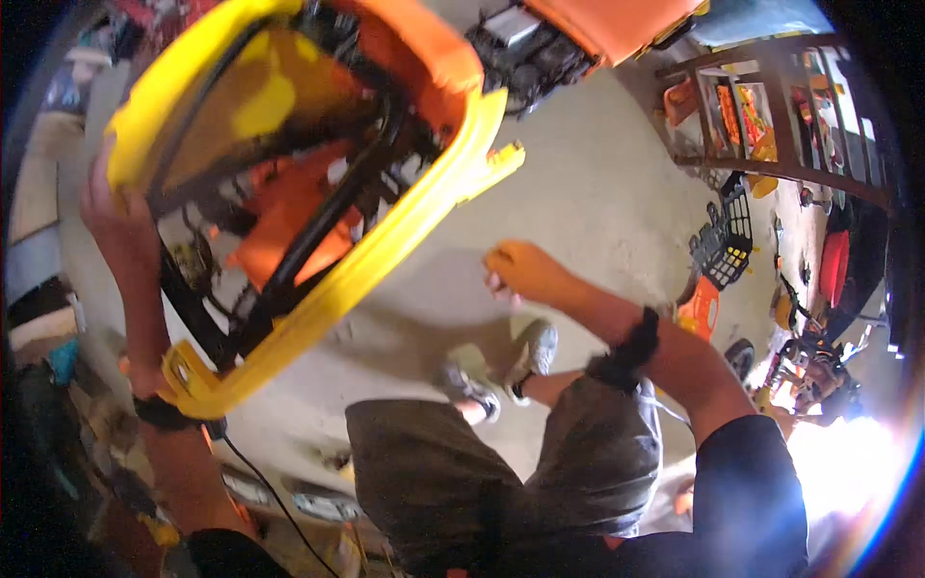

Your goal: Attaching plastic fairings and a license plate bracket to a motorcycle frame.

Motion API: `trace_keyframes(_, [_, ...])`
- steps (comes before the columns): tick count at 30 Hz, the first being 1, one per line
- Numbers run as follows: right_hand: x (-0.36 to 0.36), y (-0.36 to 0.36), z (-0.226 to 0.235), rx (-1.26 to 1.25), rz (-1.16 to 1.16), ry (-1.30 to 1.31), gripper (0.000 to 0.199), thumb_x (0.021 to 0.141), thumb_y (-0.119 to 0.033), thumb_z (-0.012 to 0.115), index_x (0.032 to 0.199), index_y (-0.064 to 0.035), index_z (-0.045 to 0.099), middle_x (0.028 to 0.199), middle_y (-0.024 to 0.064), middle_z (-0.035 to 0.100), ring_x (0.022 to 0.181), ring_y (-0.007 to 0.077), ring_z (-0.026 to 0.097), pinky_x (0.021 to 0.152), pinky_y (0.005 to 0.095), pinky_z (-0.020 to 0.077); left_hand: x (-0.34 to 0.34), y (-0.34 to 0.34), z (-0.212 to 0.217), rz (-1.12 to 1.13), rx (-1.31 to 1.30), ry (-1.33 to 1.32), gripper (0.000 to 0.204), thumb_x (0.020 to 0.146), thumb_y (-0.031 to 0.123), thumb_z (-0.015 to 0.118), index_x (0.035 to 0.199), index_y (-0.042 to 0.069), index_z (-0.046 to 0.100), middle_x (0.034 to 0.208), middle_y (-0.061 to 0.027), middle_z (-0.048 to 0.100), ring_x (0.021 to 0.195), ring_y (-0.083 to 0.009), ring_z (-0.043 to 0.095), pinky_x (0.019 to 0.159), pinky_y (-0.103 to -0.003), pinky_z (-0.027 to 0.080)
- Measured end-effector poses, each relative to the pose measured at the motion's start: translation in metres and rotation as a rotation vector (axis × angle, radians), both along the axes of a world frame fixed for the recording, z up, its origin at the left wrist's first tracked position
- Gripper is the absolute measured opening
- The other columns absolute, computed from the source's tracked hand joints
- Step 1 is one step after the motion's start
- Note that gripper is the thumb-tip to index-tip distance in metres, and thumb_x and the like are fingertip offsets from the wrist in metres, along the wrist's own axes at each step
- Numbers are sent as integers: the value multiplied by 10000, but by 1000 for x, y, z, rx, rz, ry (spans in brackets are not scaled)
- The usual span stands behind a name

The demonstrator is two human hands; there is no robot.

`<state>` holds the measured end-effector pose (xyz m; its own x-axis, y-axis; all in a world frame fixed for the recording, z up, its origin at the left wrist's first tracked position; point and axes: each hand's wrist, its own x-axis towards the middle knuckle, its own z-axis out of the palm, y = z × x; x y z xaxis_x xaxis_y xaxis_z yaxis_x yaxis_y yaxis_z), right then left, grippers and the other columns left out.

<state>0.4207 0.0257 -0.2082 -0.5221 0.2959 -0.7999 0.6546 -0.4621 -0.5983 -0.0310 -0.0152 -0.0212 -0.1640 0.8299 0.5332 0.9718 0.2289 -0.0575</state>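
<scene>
1. Grey concrete floor (588,183) fills the middle of the view, and toys and parts lie around its edges.
2. Closest to the camera are the person's own legs in grey shorts (540,462), with two grey shoes (501,371) standing on the floor.
3. Up from the lower left comes the left arm, with a black band on the wrist.
4. At the top of that arm, the left hand (111,207) is wrapped around the yellow edge of a big toy car (318,164), fingers curled tight on the rim.
5. This toy car is yellow and orange, is tipped up off the floor at the left, and shows its black bars and orange inside parts.
6. From the lower right, the right arm bends at the elbow and has a black band too.
7. Out in front, the right hand (525,270) is loosely curled and holds nothing; it hangs in the air near the toy car's yellow edge, not touching it.
8. Farther right, a black basket (727,236) with small yellow bits sits on the floor, beside an orange plastic piece (701,310).
9. Behind that stands a brown metal rack (780,125) with orange and yellow parts on it.
10. Far at the top lies another orange toy body (617,24) with black parts next to it.
</scene>
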Motion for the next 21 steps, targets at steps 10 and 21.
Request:
trace_keyframes(10, [18, -33, -6, 707, 203, -33, 413, 895, -310, 529, 1198, -30, 511, 1155, 197, 593, 1045, 358, 590, 900, 458, 467, -12, -6, 0, -141, 64, -79, 558, 783, -26, 417, 1322, 96, 490, 1285, -174, 498, 1200, -366, 439, 1054, -431, 292])
trace_keyframes(21, [-40, -31, -41, 1349, 109, 8, 943, 768, -394, 706, 1421, 33, 176, 1444, 257, 245, 1369, 391, 230, 1103, 490, 257, 16, -23, 11, -257, 335, -47, 330, 800, -3, 493, 1106, 22, 612, 1129, -153, 615, 1115, -339, 528, 1004, -410, 371])
